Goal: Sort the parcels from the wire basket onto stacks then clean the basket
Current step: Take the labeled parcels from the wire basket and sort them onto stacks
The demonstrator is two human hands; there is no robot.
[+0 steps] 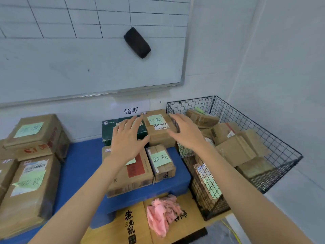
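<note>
Forearms [84,191] are stretched forward from 6 o'clock, and a pink cloth [161,213] is seen between them. Both grips are spread open, with nothing held: the left hand [127,138] is held over the stacks [139,175] at centre, the right hand [186,132] beside the wire basket [279,152]. A labelled parcel [158,127] is set between them. More parcels [233,150] are piled in the basket at 3 o'clock. The next one is best lifted by two opposite sides, with its label checked against the stacks.

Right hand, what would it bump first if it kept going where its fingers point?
Probably the upper cardboard parcel with the green note, just beyond the right hand, though depth is unclear.
</note>
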